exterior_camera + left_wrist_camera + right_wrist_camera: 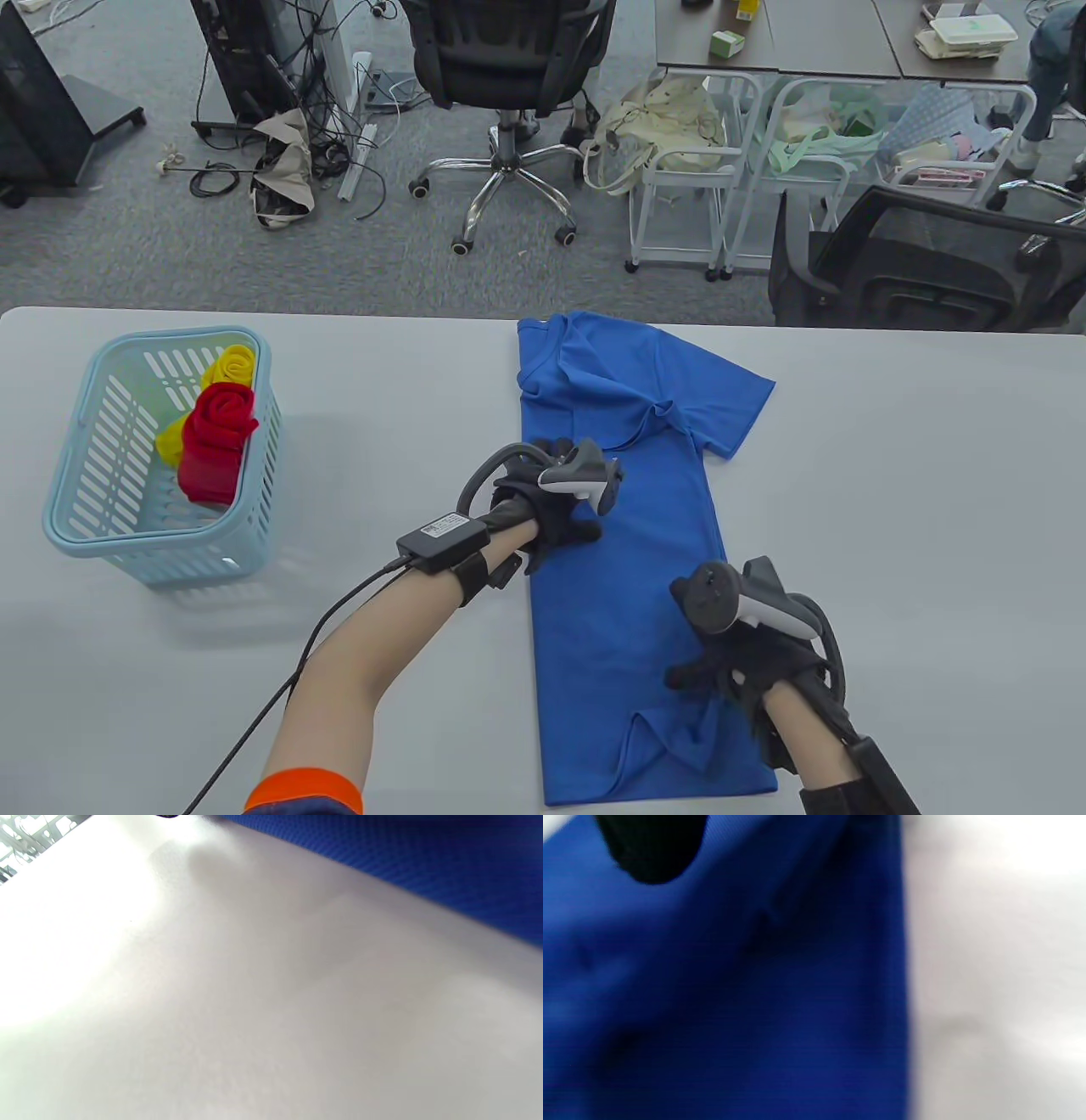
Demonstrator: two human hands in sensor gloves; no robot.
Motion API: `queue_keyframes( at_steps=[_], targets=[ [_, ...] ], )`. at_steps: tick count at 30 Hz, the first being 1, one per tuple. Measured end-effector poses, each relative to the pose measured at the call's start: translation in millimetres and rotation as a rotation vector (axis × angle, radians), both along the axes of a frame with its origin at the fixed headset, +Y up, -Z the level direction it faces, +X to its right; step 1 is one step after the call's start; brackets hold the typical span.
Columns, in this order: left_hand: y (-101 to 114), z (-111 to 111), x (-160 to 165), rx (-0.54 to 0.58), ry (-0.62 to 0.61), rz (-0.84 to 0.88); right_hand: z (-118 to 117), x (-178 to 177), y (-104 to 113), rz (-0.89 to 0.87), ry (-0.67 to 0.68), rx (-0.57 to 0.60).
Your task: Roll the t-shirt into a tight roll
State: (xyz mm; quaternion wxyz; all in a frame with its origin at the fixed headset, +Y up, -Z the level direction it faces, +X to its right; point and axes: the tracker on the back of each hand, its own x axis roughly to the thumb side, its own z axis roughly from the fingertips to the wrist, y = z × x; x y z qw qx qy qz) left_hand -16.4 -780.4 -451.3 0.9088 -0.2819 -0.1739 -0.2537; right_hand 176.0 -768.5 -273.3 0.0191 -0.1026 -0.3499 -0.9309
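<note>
A blue t-shirt (624, 586) lies flat on the white table (916, 526), folded lengthwise into a long strip, with one sleeve (730, 399) sticking out at the far right. My left hand (556, 509) rests on the shirt's left edge near the middle. My right hand (730, 671) rests on the shirt's right side near the front end. The shirt's edge shows in the left wrist view (445, 861). In the blurred right wrist view the shirt (734, 993) fills the left side, with a gloved fingertip (653, 849) at the top.
A light blue plastic basket (161, 450) stands at the left of the table, holding a red roll (216, 433) and a yellow roll (225, 369). Office chairs and carts stand on the floor beyond the table's far edge.
</note>
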Motion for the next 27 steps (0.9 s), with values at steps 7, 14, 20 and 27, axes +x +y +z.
queue_keyframes(
  at_steps=[7,14,20,27],
  targets=[
    [1.6,12.5,-1.3,0.039,-0.002,0.083,18.2,11.7,20.9,0.187,0.116,-0.039],
    [-10.7,58.5,-18.8,-0.105,-0.028,0.16,-3.3,1.3,20.4,-0.034,-0.005,0.001],
    [-14.9,99.2,-55.3,-0.098,-0.109,0.128,-16.2,-29.8,15.0,-0.136,0.005,0.034],
    [-13.8,139.4,-85.3,-0.096,-0.152,0.126,-3.0,-72.7,-2.2,0.023,0.179,0.011]
  ],
)
